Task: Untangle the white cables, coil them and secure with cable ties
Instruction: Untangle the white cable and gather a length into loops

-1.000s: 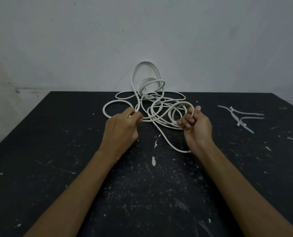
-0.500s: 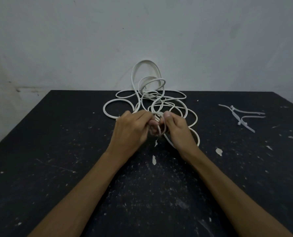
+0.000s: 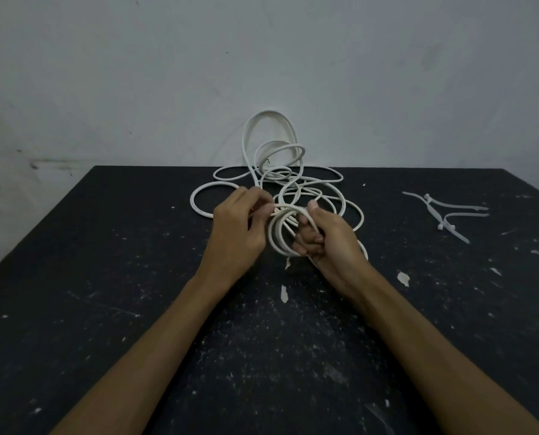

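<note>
On a black table (image 3: 104, 277) against a pale wall (image 3: 136, 73), we are gripping white cable (image 3: 274, 133) loops in both curled hands, left hand (image 3: 235, 227) and right hand (image 3: 327, 237); cable ties (image 3: 444, 211) are lying well apart.

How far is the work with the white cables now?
Early. The right hand holds a few coiled loops; the left hand pinches the cable feeding them. Most of the white cable remains tangled by the wall, and the cable ties lie unused.

We see the cable tangle (image 3: 280, 186) at the table's (image 3: 104, 277) far edge against the wall (image 3: 261, 58), both hands at its near side, cable ties (image 3: 444, 215) well right.
</note>
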